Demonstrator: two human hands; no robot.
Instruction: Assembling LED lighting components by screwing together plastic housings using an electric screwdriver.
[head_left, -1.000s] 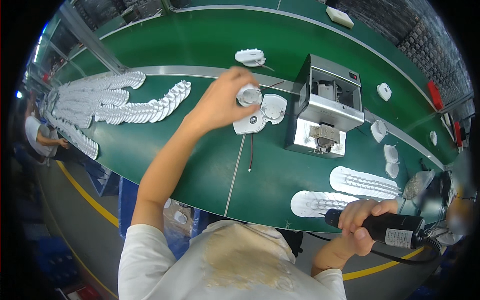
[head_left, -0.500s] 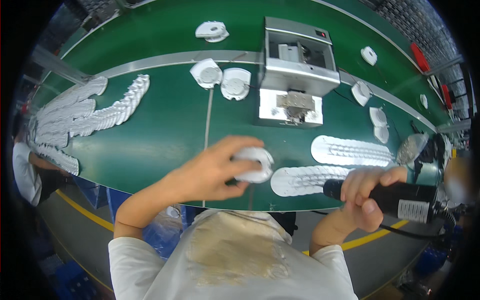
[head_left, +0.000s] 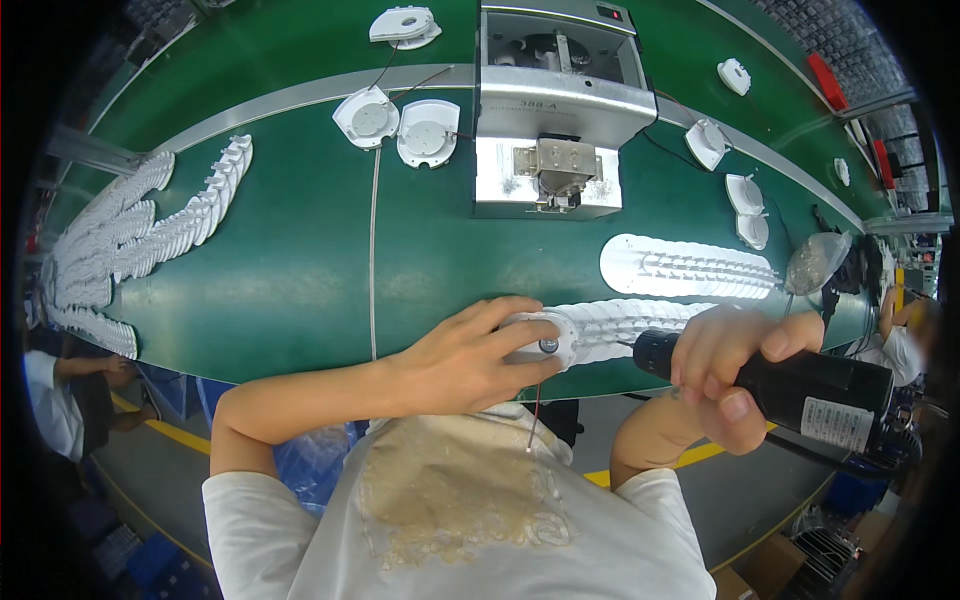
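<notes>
My left hand grips a round white plastic housing near the table's front edge, fingers over its top and side. A small shiny round piece shows beside the fingers, and a thin reddish wire hangs down below. The held housing sits at the left end of the nearer row of overlapping white plastic parts; whether it touches them I cannot tell. My right hand is wrapped round a black electric screwdriver, held almost level. Its thin bit points left toward the housing, with a gap between them.
A silver screw feeder stands at the back middle. White housings with wires lie left of it, others to its right. Another overlapping row lies farther back. Stacked white parts fill the far left. A clear bag sits right.
My left hand has brought the white housing right and slightly nearer, to the end of the nearer row. The screwdriver has stayed close to its place. The whole view has shifted a little.
</notes>
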